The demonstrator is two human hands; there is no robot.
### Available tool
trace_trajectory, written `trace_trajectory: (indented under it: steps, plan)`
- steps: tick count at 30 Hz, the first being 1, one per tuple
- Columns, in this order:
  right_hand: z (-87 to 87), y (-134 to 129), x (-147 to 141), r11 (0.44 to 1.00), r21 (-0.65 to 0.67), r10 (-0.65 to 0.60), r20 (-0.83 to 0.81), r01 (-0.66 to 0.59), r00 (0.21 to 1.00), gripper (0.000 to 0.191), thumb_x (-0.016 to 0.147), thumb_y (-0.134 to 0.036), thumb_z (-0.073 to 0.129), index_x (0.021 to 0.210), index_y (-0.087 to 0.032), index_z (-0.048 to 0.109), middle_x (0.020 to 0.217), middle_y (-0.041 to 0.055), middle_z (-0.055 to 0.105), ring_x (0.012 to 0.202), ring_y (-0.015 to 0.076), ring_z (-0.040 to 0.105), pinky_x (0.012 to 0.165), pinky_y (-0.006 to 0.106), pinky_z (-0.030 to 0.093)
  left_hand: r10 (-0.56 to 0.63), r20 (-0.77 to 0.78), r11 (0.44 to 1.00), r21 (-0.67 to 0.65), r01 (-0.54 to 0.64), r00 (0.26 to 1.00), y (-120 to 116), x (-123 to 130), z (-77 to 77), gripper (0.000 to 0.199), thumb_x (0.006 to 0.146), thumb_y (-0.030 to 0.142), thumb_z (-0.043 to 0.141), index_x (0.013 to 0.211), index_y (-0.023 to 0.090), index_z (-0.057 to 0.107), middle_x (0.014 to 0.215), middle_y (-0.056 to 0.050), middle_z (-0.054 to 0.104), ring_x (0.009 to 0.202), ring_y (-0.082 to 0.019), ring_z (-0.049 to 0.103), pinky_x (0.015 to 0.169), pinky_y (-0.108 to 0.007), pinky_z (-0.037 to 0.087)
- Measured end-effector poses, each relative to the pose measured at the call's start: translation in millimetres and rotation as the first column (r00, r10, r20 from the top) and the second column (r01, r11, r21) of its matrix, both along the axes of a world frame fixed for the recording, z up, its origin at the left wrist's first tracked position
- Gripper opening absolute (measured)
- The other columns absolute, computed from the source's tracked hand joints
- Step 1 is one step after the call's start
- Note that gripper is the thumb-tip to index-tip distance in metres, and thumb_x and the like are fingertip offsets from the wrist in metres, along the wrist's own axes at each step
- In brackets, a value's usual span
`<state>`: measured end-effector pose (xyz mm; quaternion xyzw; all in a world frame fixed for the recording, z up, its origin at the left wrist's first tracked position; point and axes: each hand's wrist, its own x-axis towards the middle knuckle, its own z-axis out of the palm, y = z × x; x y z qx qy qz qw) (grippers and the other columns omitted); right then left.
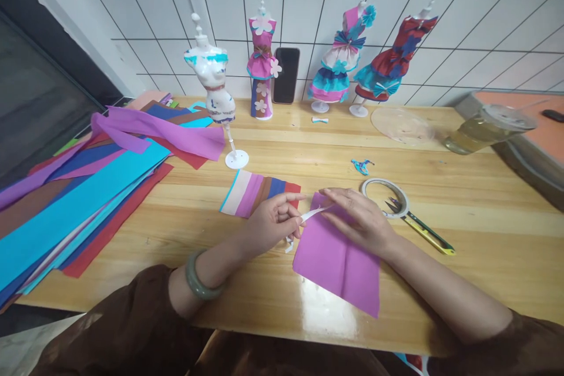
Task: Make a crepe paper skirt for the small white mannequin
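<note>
My left hand (275, 220) pinches a thin white paper strip (312, 214) between thumb and finger. The strip slants up to the right and its far end reaches the fingertips of my right hand (355, 214). That hand rests over the upper part of a purple crepe paper sheet (337, 270), its fingers stretched out and covering some of the sheet. A small curled white scrap (289, 245) hangs or lies just below my left fingers; I cannot tell which. Behind my left hand lies a striped paper piece (251, 192) in white, purple, brown, blue and red.
Right of my hands are a tape roll (403, 202) and black-yellow scissors (429, 235). Paper strips (97, 188) pile up at left beside a bare mannequin (215, 85). Dressed mannequins (262, 64) and a phone (286, 76) stand along the wall. A lidded drink cup (480, 129) is at right.
</note>
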<state>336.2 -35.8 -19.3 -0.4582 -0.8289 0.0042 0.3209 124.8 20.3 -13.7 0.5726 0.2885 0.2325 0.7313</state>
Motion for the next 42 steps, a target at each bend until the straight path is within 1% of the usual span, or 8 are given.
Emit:
trace_trajectory:
  steps: [6, 11, 17, 23, 34, 36, 38, 42]
  plan:
    - [0.7, 7.2, 23.4, 0.997, -0.076, 0.017, 0.106, -0.009, 0.994, 0.037, 0.082, -0.023, 0.056, 0.119, -0.020, 0.049, 0.105, 0.0114, 0.060, 0.096, 0.0226, 0.055, 0.078, 0.039, 0.046, 0.026, -0.084, 0.994, 0.107, -0.017, 0.996, -0.9, -1.7, -0.6, 0.041, 0.076, 0.022, 0.054, 0.116, 0.016, 0.045, 0.073, 0.001, 0.056, 0.052, -0.006, 0.048, 0.046, -0.019, 0.040]
    - [6.0, 6.5, 29.0, 0.994, -0.111, 0.007, 0.118, 0.007, 0.993, 0.029, 0.084, -0.024, 0.054, 0.112, -0.021, 0.056, 0.097, 0.0094, 0.062, 0.088, 0.0218, 0.056, 0.074, 0.038, 0.046, 0.054, -0.114, 0.953, 0.302, -0.017, 0.992, -1.3, -3.3, -2.9, 0.038, 0.078, 0.021, 0.051, 0.116, 0.015, 0.046, 0.074, 0.000, 0.058, 0.062, -0.008, 0.051, 0.057, -0.021, 0.041]
    - [13.5, 2.2, 10.5, 0.976, -0.211, 0.052, -0.010, -0.053, 0.999, 0.027, 0.086, -0.024, 0.050, 0.112, -0.020, 0.055, 0.102, 0.0105, 0.062, 0.093, 0.0220, 0.055, 0.078, 0.040, 0.045, 0.085, -0.225, 0.764, 0.640, 0.082, 0.971, -4.8, -5.8, -2.1, 0.040, 0.080, 0.017, 0.045, 0.120, 0.019, 0.046, 0.080, -0.001, 0.062, 0.061, -0.008, 0.050, 0.060, -0.021, 0.041]
    - [8.0, 5.7, -1.6, 0.976, -0.199, 0.083, -0.018, -0.085, 0.996, 0.017, 0.088, -0.022, 0.045, 0.098, -0.020, 0.059, 0.095, 0.0091, 0.063, 0.090, 0.0206, 0.054, 0.077, 0.038, 0.044, 0.101, -0.248, 0.644, 0.754, 0.127, 0.963, -6.3, -6.5, -3.8, 0.041, 0.080, 0.016, 0.044, 0.121, 0.019, 0.045, 0.084, -0.002, 0.064, 0.068, -0.010, 0.056, 0.065, -0.022, 0.044]
    - [-1.7, 11.8, 16.1, 0.955, -0.199, -0.253, -0.168, 0.219, 0.953, 0.014, 0.086, -0.023, 0.048, 0.078, -0.019, 0.058, 0.075, 0.0048, 0.060, 0.072, 0.0170, 0.056, 0.067, 0.031, 0.045, 0.112, -0.269, 0.613, 0.776, 0.147, 0.957, -5.8, -7.5, -3.1, 0.040, 0.080, 0.016, 0.045, 0.120, 0.020, 0.047, 0.080, 0.000, 0.065, 0.064, -0.009, 0.055, 0.065, -0.022, 0.044]
    - [-5.8, 13.4, 25.2, 0.922, -0.181, -0.377, -0.204, 0.343, 0.904, 0.012, 0.085, -0.024, 0.050, 0.088, -0.020, 0.061, 0.077, 0.0045, 0.063, 0.073, 0.0177, 0.058, 0.069, 0.033, 0.047, 0.115, -0.268, 0.602, 0.785, 0.147, 0.957, -5.6, -7.8, -3.7, 0.040, 0.080, 0.016, 0.045, 0.119, 0.021, 0.048, 0.080, 0.000, 0.065, 0.064, -0.010, 0.056, 0.065, -0.022, 0.044]
    - [-9.5, 14.5, 34.0, 0.892, -0.166, -0.450, -0.233, 0.421, 0.862, 0.029, 0.084, -0.023, 0.049, 0.113, -0.022, 0.055, 0.094, 0.0060, 0.065, 0.087, 0.0201, 0.060, 0.078, 0.038, 0.047, 0.112, -0.262, 0.594, 0.791, 0.147, 0.958, -5.5, -8.1, -5.5, 0.041, 0.080, 0.016, 0.045, 0.120, 0.021, 0.047, 0.082, -0.001, 0.065, 0.067, -0.010, 0.056, 0.066, -0.022, 0.045]
    - [-6.7, 12.6, 43.5, 0.903, -0.174, -0.423, -0.194, 0.393, 0.885, 0.050, 0.085, -0.020, 0.046, 0.134, -0.025, 0.035, 0.125, 0.0084, 0.053, 0.115, 0.0237, 0.048, 0.093, 0.046, 0.040, 0.136, -0.259, 0.597, 0.792, 0.129, 0.956, -5.1, -8.8, -9.3, 0.041, 0.080, 0.016, 0.044, 0.121, 0.022, 0.046, 0.083, -0.001, 0.064, 0.066, -0.010, 0.056, 0.066, -0.024, 0.046]
